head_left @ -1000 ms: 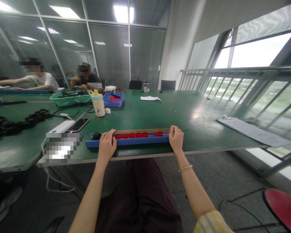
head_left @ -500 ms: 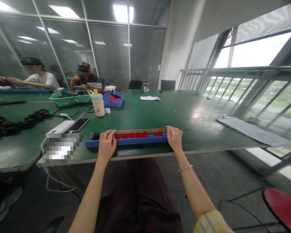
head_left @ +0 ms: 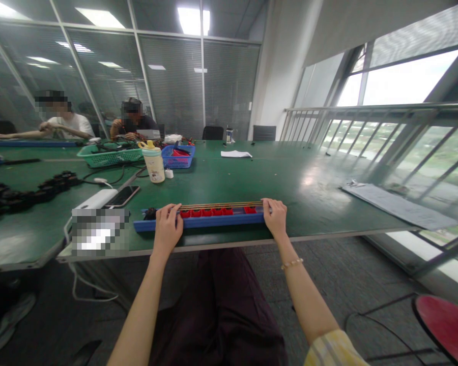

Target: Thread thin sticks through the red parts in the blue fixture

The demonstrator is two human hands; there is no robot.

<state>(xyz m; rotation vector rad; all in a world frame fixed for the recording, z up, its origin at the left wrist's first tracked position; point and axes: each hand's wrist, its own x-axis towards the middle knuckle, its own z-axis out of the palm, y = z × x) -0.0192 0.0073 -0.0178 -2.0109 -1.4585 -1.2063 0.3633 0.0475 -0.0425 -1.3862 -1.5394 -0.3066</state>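
A long blue trough [head_left: 223, 220] lies along the table's near edge with several red blocks [head_left: 206, 213] in it and a black piece [head_left: 151, 214] at its left end. Thin yellowish and dark wires [head_left: 221, 205] stretch above the blocks from one hand to the other. My left hand [head_left: 168, 224] is closed over the left part of the trough, its fingertips at the wires' left end. At the other end, my right hand [head_left: 275, 217] pinches the wires between thumb and fingers. The fingers partly hide what they grip.
Left of the trough are a phone [head_left: 122, 197], a white power bank [head_left: 95, 201] and a bottle [head_left: 153, 165]. Behind them stand a green basket [head_left: 110, 156] and a blue basket [head_left: 179, 160]. A clipboard [head_left: 397, 206] lies to the right. Two people sit across at far left.
My right hand has shifted slightly left along the trough and then stayed nearly still. My left hand has hardly moved. At far left, a co-worker's arms have moved.
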